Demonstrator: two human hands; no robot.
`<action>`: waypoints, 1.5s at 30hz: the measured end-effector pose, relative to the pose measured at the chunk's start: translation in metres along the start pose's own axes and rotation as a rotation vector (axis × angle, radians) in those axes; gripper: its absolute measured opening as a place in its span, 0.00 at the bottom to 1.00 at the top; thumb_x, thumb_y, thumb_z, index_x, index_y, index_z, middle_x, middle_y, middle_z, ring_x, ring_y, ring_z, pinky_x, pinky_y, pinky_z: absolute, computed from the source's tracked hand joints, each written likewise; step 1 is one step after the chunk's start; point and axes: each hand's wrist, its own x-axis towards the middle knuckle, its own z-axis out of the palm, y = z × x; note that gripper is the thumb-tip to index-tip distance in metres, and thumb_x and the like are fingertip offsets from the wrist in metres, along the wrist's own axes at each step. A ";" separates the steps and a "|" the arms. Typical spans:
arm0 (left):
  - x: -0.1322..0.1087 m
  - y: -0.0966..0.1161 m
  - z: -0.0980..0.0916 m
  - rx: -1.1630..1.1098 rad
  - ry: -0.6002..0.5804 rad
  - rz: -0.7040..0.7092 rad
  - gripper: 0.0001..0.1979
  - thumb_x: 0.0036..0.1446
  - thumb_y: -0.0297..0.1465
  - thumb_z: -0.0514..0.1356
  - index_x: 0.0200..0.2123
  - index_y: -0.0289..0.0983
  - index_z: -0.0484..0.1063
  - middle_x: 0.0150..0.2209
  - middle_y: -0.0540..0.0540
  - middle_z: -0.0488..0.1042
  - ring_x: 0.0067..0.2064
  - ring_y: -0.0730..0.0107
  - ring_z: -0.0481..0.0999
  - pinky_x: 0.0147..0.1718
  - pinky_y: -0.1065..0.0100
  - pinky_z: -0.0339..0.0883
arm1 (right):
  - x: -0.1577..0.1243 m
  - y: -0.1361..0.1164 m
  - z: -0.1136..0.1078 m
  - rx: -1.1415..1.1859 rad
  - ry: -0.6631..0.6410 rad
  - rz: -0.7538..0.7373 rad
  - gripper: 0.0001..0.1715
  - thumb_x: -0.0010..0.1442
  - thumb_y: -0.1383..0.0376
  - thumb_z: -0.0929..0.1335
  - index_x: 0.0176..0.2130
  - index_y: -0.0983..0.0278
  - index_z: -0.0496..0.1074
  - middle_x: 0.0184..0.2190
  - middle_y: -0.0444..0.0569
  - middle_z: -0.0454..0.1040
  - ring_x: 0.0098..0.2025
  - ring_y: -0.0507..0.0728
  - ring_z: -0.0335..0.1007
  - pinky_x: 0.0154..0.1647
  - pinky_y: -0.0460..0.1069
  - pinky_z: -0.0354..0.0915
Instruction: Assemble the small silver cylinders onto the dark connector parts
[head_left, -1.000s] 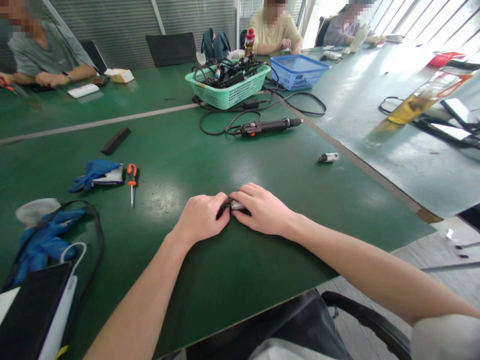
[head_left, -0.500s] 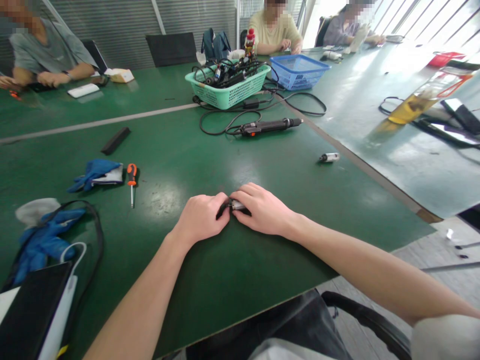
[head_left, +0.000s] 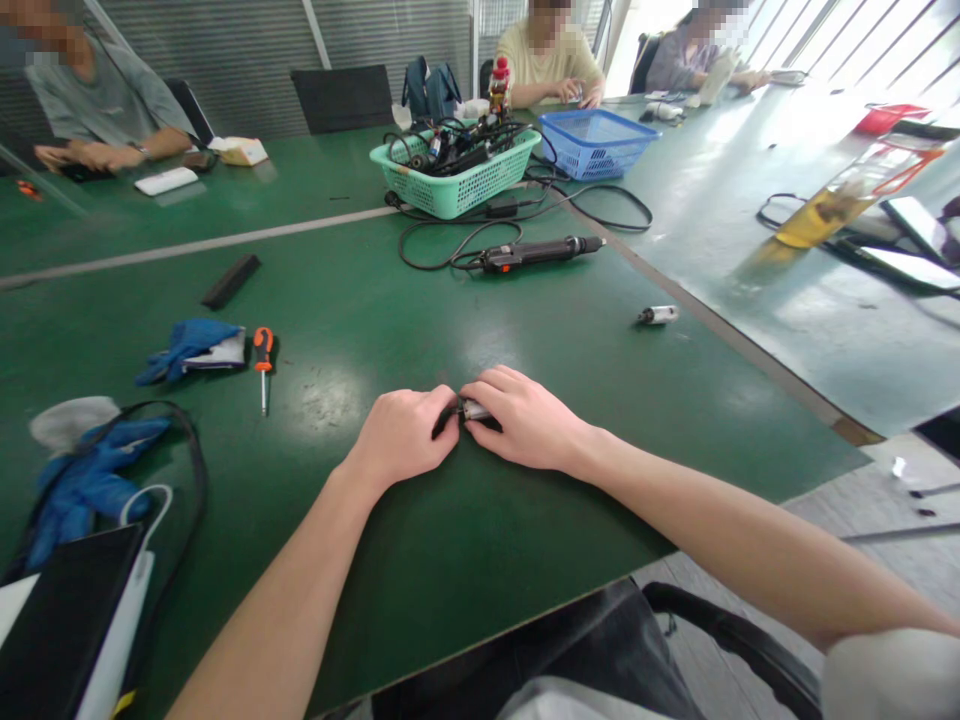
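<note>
Hands [head_left: 409, 430] nearly meet, dark piece [head_left: 447, 412] in left, silver cylinder [head_left: 475, 410] in right.

Part [head_left: 475, 410] between left hand [head_left: 411, 430] and right hand [head_left: 529, 420]; screwdriver [head_left: 262, 350] leftward; electric driver [head_left: 536, 255] behind — then basket [head_left: 454, 193].

The person in the grey-green shirt [head_left: 120, 95] now brings both hands [head_left: 103, 157] together, apart from the orange object [head_left: 28, 190].
</note>
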 end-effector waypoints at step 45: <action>0.000 0.001 0.000 0.030 -0.001 0.006 0.09 0.63 0.34 0.53 0.36 0.39 0.71 0.30 0.47 0.77 0.29 0.66 0.74 0.28 0.65 0.59 | 0.000 0.001 -0.001 0.022 0.013 0.002 0.12 0.65 0.65 0.66 0.48 0.65 0.71 0.41 0.55 0.73 0.46 0.62 0.68 0.50 0.57 0.67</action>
